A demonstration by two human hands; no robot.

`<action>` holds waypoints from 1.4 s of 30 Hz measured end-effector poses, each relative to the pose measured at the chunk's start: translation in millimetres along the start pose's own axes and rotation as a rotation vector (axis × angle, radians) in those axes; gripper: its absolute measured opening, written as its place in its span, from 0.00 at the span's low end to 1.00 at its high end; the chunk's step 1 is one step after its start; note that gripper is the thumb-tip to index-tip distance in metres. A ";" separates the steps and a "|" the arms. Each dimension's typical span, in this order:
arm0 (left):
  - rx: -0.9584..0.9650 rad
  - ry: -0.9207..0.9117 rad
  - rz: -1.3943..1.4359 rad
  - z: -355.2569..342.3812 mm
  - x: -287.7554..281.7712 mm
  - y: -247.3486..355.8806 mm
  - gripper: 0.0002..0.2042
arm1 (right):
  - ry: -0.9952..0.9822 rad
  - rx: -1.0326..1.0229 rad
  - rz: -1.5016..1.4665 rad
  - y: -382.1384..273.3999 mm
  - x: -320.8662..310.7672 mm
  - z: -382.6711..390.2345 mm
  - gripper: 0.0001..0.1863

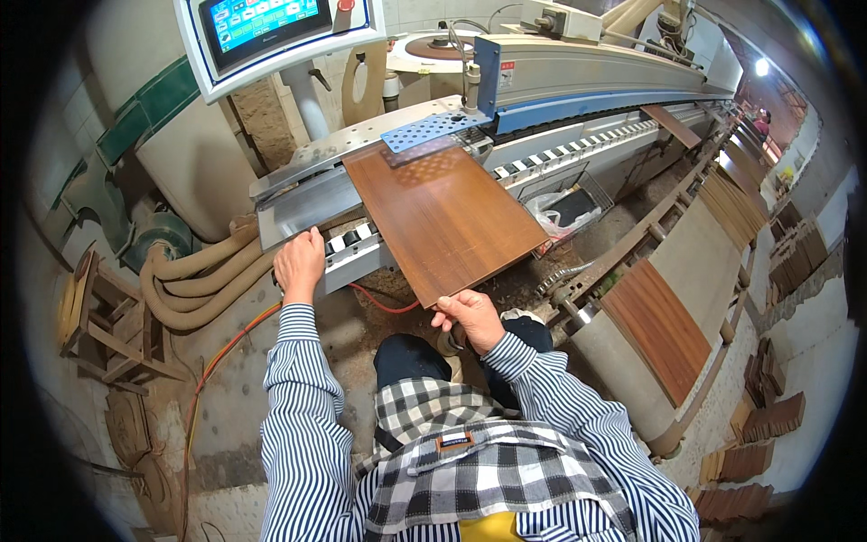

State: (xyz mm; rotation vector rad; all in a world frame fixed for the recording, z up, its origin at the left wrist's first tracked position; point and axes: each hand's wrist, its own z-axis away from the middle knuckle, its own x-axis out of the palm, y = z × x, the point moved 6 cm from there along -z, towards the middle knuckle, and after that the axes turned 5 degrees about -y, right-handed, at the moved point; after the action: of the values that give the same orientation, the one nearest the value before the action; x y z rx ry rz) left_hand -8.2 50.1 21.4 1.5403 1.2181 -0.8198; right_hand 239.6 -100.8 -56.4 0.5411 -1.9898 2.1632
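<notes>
A brown wood-grain panel (442, 221) lies on the edge-banding machine (578, 81), its far end under a blue perforated plate (433, 131). Its near part sticks out toward me over the floor. My right hand (471, 318) pinches the panel's near left corner between thumb and fingers. To the left of the panel, my left hand (299, 263) is closed at the end of the machine's front rail (348, 253), beside the grey metal infeed table (307, 212). Its fingertips are partly hidden.
A control screen (266, 23) stands at the upper left. Dust hoses (203, 280) and a wooden stool (113, 321) are at the left. On the right, a conveyor (623, 361) carries another panel (657, 330) and stacked boards. A second panel (671, 126) sits farther along the machine. Cables cross the floor.
</notes>
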 end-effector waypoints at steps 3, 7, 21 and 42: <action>-0.005 -0.009 -0.005 0.4 -1.8 1.1 0.21 | 0.037 -0.044 -0.009 -5.4 -11.5 2.0 0.11; -0.003 -0.005 -0.003 -0.3 0.3 0.6 0.21 | 0.092 -0.086 -0.036 -10.5 -31.9 2.8 0.10; -0.041 -0.034 -0.008 -1.4 2.8 3.8 0.22 | 0.534 -0.196 -0.139 -45.9 -154.3 33.3 0.11; 0.027 -0.075 -0.050 -8.6 18.2 -1.4 0.24 | 1.856 -0.185 -0.019 52.7 -327.7 458.5 0.28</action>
State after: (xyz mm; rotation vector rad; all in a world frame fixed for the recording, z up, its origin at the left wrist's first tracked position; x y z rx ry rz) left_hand -5.1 63.9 7.0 1.4924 1.1996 -0.9215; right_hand 596.6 -516.0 -199.6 -1.0913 -0.9062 1.2093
